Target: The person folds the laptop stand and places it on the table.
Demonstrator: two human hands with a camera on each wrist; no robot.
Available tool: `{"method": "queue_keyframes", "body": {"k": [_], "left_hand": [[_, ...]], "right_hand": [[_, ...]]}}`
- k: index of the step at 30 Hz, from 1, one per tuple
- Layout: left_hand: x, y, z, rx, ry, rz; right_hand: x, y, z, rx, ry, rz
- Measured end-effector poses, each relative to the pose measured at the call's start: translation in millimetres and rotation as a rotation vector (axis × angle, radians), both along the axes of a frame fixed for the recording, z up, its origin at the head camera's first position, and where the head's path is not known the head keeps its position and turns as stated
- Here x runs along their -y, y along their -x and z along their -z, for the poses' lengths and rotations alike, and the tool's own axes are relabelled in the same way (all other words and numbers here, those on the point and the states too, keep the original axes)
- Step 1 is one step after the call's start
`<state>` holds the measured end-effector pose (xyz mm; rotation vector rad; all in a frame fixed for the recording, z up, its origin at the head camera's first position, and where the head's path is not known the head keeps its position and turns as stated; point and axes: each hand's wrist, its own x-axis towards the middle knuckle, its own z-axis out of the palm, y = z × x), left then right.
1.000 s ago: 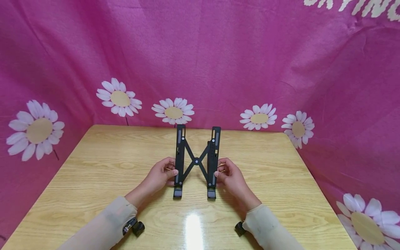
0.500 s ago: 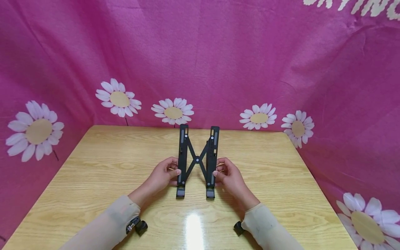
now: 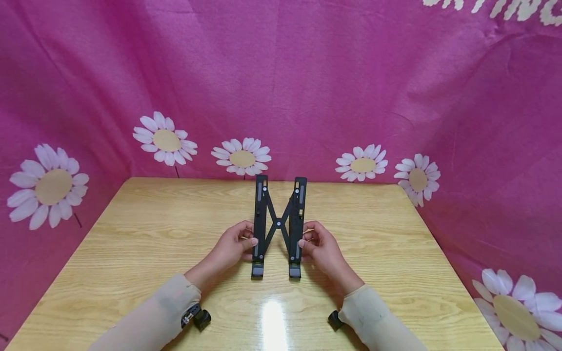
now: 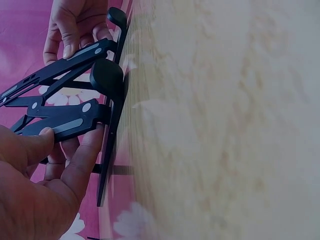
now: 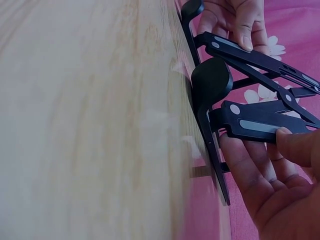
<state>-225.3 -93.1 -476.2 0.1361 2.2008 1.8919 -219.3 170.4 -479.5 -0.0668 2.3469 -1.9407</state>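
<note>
A black folding laptop stand (image 3: 278, 224) rests on the wooden table, its two long side bars joined by an X-shaped brace. My left hand (image 3: 232, 246) pinches the left bar near its front end, thumb on top and fingers beneath, as the left wrist view shows on the bar (image 4: 70, 131). On the opposite side my right hand (image 3: 324, 247) grips the right bar the same way; in the right wrist view the thumb presses the grey pad strip (image 5: 257, 126). Both front hooks of the stand, such as the right one (image 5: 212, 80), point toward me.
The wood-grain table (image 3: 145, 234) extends around the stand on all sides. A pink cloth (image 3: 281, 87) with printed daisies hangs behind and at both sides. Small black wrist devices sit at each cuff, one by the left sleeve (image 3: 202, 320).
The side bars have come closer together and the X brace has narrowed. My left hand has moved right with its bar; the right hand has shifted slightly left.
</note>
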Motion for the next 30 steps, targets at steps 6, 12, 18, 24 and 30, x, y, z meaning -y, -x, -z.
{"method": "queue_keyframes", "body": {"k": [6, 12, 18, 24, 30], "left_hand": [[-3.2, 2.0, 0.8, -0.005, 0.011, 0.002], [-3.4, 2.6, 3.7, -0.011, 0.005, 0.006], [-6.9, 3.0, 4.0, -0.013, -0.009, 0.032], [-11.3, 4.1, 2.9, -0.016, 0.002, 0.051], [-15.6, 5.6, 3.2, -0.011, 0.016, 0.061]], "right_hand": [[-0.3, 0.0, 1.6, -0.03, 0.018, -0.022], [0.1, -0.2, 1.6, -0.036, 0.015, -0.021], [1.8, 1.1, 2.1, -0.023, -0.002, -0.012], [2.0, 1.6, 2.5, -0.009, -0.003, -0.007], [3.6, 2.0, 3.1, -0.025, 0.005, -0.02]]}}
